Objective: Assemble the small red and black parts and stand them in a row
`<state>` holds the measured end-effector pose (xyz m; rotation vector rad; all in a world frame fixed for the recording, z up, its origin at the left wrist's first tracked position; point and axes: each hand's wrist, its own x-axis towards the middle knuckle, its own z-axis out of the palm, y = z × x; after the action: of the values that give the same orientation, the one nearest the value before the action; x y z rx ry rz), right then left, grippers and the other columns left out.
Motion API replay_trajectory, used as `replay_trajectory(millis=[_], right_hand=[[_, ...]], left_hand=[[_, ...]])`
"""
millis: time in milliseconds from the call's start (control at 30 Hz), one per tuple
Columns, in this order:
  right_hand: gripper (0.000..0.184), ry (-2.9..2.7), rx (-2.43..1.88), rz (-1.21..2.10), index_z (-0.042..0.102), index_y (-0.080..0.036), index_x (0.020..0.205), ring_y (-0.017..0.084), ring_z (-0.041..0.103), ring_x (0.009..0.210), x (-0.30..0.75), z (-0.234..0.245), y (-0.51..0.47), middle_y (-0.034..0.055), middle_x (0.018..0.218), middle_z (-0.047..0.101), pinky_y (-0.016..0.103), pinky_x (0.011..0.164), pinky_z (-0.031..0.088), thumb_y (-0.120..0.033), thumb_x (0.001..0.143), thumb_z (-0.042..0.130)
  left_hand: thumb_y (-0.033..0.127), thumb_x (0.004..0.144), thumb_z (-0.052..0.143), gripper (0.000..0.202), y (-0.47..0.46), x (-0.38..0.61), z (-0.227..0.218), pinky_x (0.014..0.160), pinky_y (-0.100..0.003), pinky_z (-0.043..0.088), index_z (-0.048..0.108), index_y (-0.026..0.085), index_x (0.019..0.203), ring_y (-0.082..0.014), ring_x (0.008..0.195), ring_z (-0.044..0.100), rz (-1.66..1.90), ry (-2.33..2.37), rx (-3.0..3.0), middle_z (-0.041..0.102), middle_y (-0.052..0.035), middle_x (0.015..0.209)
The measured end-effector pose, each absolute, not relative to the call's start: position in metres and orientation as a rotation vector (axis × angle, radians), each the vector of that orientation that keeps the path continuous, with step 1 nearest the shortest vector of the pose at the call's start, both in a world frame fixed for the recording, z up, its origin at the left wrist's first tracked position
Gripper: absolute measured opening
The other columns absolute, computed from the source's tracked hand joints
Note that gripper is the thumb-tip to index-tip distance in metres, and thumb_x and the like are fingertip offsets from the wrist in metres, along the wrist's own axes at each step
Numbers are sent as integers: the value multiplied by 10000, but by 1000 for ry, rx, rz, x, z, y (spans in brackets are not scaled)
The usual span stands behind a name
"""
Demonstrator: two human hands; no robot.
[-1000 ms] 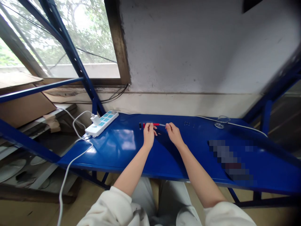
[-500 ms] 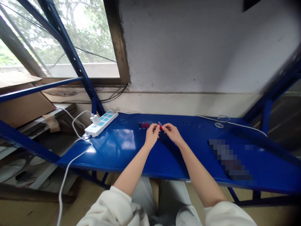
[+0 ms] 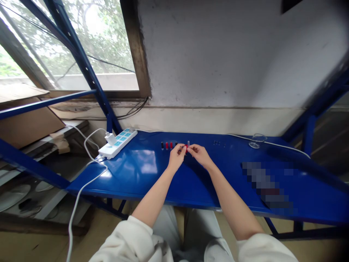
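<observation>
Both my hands meet over the back of the blue metal shelf (image 3: pixel 141 171). My left hand (image 3: pixel 176 155) and my right hand (image 3: pixel 200 154) are each closed in a pinch on one small red piece with a pale tip (image 3: pixel 187 145), held between them just above the shelf. To the left of my left hand, several small black and red pieces (image 3: pixel 167 145) stand in a short row on the shelf. A few tiny dark bits (image 3: pixel 217 143) lie to the right of my right hand.
A white power strip (image 3: pixel 117 142) with a plugged charger and white cables lies at the shelf's back left. A clear round dish (image 3: pixel 256 140) and a thin white cable sit at the back right. Blue frame beams cross the window on the left.
A long red piece lay by my hands a second ago; a short row of red and black pieces now stands there. My hands have drawn together, pinching a small red piece and tilting it upright.
</observation>
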<state>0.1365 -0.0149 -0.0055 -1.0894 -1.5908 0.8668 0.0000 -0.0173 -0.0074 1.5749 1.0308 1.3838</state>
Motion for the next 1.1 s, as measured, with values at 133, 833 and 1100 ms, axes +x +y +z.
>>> replay_trajectory(millis=[133,833,1100], right_hand=[[293,-1622,-1063,891,577,-158,775,104,499,560,138,-7,-14,10,667,583,235,523,397,-442,706,551],[131,-1654,-1617,246,578,-175,659,139,517,567,199,-32,70,20,616,585,252,535,355,-304,654,597],[109,-1706,-1689,266,594,-170,728,146,534,607,192,-43,90,39,676,602,258,561,367,-272,690,603]], left_hand=[[368,777,503,223,-16,0,-11,443,-172,353,571,174,864,-62,477,446,1367,1060,1617,538,10,649],[207,792,433,117,-25,-2,-16,538,-228,326,544,232,823,-145,593,532,1211,1370,2144,589,-10,697],[195,800,418,149,-26,-1,-17,527,-227,335,546,237,863,-143,602,542,1131,1429,2226,599,-9,720]])
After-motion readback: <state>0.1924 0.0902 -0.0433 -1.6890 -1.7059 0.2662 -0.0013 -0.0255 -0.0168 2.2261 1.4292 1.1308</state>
